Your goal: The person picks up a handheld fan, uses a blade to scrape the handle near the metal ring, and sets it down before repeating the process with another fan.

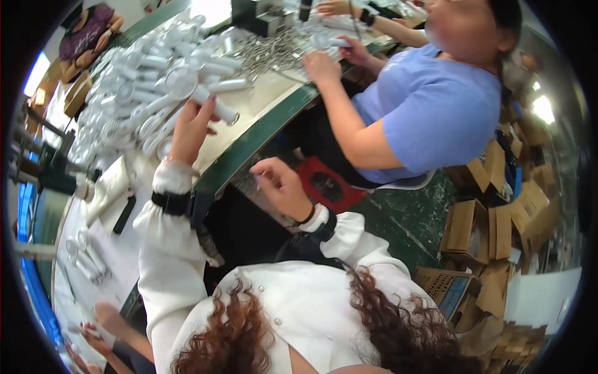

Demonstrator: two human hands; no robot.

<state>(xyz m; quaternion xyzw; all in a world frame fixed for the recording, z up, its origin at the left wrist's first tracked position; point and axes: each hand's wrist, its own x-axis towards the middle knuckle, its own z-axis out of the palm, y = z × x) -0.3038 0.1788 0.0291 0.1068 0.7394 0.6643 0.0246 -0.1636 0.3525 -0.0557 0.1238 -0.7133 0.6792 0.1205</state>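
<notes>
The left grip (190, 129) is grasping a white handled piece (200, 93) between thumb and fingers, holding it above the near side of the bench (274, 95), its round, clear-looking head pointing away to the left and its handle end slanting down to the right. The right grip (281, 188) is hanging just off the bench's green edge, fingers loosely curling; whether anything small is sitting inside them, I cannot tell.

A big pile of similar white pieces (140, 75) is crowding the bench right behind the left grip, overlapping it in view and filling the space ahead and to the left. Beyond, a heap of small metal parts (269, 53) is spreading beside a grey metal block (258, 22). On the left, a dark machine (53, 168) is jutting in over the bench, near a white bag-like bundle (112, 187) and a black strip (124, 215); a few loose white pieces (87, 257) are lying nearer.

To the right, a co-worker in a blue shirt (430, 115) is sitting close by, forearms reaching over the bench edge and hands holding another white piece (330, 42). A red stool (327, 182) is standing below, and cardboard boxes (467, 230) are cluttering the floor farther right. Another person's hands (103, 333) are showing at lower left.
</notes>
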